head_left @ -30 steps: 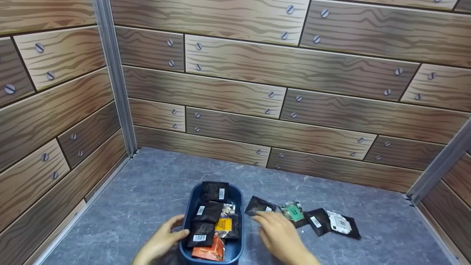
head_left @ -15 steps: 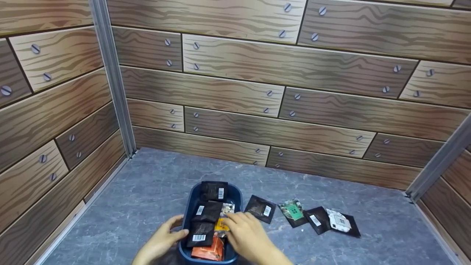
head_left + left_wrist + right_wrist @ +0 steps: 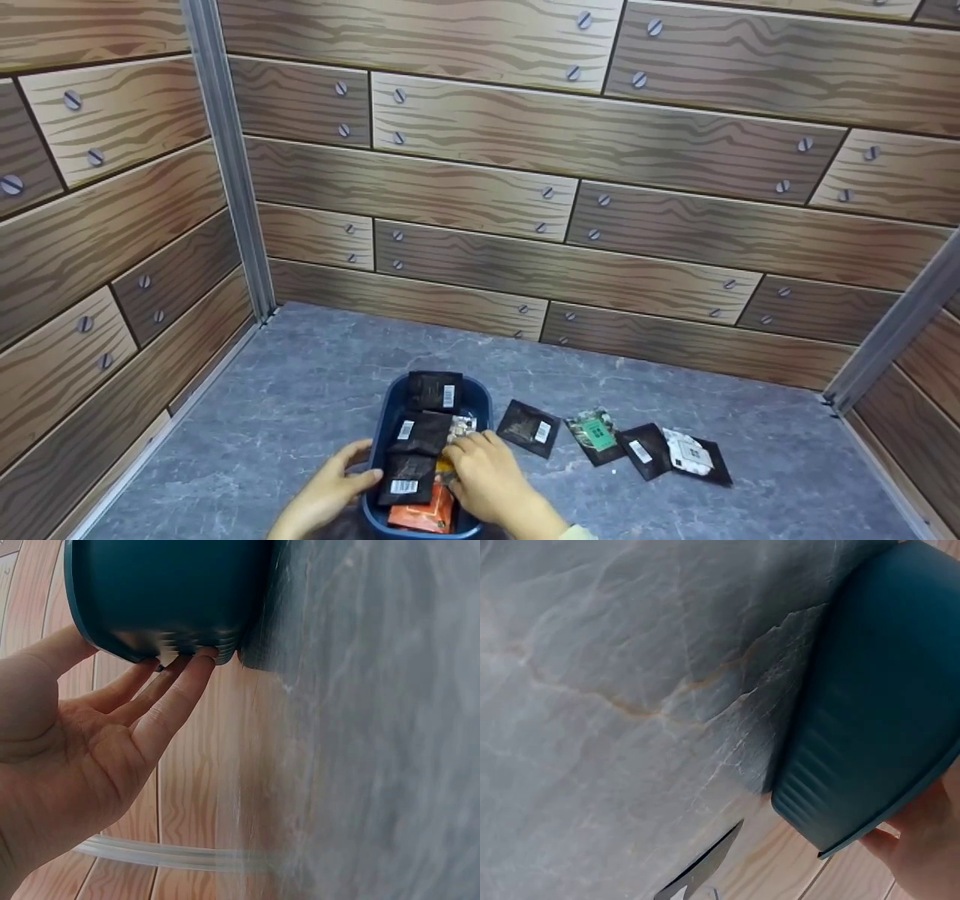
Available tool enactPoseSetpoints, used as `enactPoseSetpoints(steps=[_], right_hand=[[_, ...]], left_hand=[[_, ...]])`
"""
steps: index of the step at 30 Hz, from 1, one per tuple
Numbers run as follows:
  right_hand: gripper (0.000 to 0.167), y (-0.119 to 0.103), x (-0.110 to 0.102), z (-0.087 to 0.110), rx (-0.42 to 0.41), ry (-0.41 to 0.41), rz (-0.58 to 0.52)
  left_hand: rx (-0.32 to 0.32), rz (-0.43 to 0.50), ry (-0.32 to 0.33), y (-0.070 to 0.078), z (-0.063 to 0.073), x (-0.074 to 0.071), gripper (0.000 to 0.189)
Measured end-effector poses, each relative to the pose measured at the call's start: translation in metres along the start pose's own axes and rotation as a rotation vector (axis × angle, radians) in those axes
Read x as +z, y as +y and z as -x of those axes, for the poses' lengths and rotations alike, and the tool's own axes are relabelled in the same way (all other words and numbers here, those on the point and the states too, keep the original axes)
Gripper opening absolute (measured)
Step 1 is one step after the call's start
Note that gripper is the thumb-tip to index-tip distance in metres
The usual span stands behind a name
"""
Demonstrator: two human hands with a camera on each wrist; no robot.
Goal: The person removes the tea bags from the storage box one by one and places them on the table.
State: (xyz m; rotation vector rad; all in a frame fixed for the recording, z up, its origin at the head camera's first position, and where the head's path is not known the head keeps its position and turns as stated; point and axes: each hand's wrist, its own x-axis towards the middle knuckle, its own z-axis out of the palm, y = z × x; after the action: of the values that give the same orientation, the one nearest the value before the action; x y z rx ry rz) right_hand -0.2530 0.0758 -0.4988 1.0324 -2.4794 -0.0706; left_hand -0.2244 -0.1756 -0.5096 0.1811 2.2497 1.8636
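Soft light; tabletop (image 3: 390,780) blurred, left wrist view.

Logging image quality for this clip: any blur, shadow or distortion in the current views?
Head: fairly even light, print on the black packets too small to read; left wrist: the marbled grey tabletop looks smeared, the pale strip bows; right wrist: dark shadow beside the blue bin.

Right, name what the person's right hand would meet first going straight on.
Probably the middle square black packet with a white barcode label, ahead of the right hand in the dark-blue oblong bin. Depth is unclear; the yellow-labelled packet beneath might come first.
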Motion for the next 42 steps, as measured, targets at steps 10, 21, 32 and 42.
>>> enactPoseSetpoints(steps=[10,21,32,42], right_hand=[[0.041,-0.005,0.002,-0.001,-0.006,-0.02,0.031],[0.032,-0.001,0.003,0.003,-0.014,0.113,-0.032],[0.021,0.01,0.002,0.004,-0.132,0.445,-0.053],[0.02,0.019,-0.021,0.02,-0.148,0.548,-0.074]], left_hand=[[0.025,0.031,-0.007,-0.002,0.0,0.001,0.06],[0.06,0.048,-0.015,-0.001,0.001,0.001,0.059],[0.058,0.068,-0.041,-0.001,0.003,-0.001,0.061],[-0.046,0.03,-0.044,0.0,-0.002,-0.003,0.063]])
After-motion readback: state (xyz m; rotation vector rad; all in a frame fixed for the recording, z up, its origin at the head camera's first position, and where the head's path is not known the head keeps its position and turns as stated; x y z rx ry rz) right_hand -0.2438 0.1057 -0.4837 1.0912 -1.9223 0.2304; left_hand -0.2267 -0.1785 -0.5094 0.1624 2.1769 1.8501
